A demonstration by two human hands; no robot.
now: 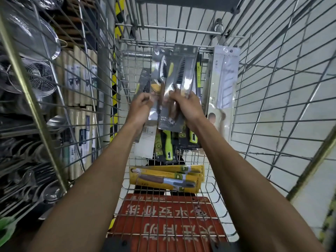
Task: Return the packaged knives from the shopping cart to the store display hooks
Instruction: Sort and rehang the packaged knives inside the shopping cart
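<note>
The grey knife packs point(181, 70) are held over the shopping cart point(138, 41), their long axes running away from the person, with the serrated blades pointing to the cart's far end and the handles nearest the wrists. The left hand point(141, 106) pinches the left pack's edge; the right hand point(187, 106) grasps the right pack, fingers curled over it. Below lie green-handled packs point(166, 148) and yellow packs point(167, 177) set crosswise, and a tall pale pack point(223, 79) leans on the right wall. Wire strainers point(40, 79) hang outside, to the left.
</note>
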